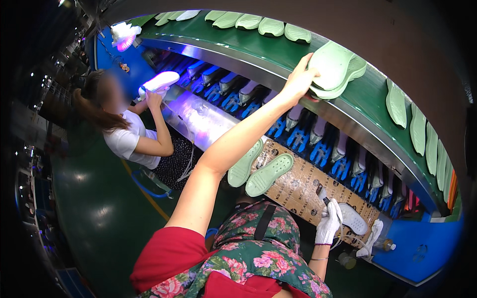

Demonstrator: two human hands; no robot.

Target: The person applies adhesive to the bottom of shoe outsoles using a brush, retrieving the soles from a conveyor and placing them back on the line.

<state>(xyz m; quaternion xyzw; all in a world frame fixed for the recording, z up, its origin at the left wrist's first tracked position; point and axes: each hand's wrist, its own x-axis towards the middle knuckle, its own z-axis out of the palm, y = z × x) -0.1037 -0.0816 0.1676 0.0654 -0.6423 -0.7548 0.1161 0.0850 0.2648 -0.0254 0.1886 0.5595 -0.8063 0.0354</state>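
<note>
My bare left hand (301, 82) is stretched out over the green conveyor belt (257, 44). Its fingers and thumb grip the edge of a small stack of pale green shoe soles (331, 67). My right hand (329, 220), in a white knitted glove, holds a brush (322, 193) with its bristles pointing away from me, over the cardboard-covered shelf (298, 182). Close beside that glove lies a whitish perforated sole (353, 219). Two pale green perforated soles, one (270, 175) nearer me and another (245, 164) to its left, lie at the shelf's left part.
More green soles (297, 32) line the belt at both sides. Below it, several shoe lasts (318, 130) hang over blue holders (298, 139). A co-worker (138, 138) at left handles a white shoe (160, 82). A bottle (385, 244) and white cloth (372, 238) are at right.
</note>
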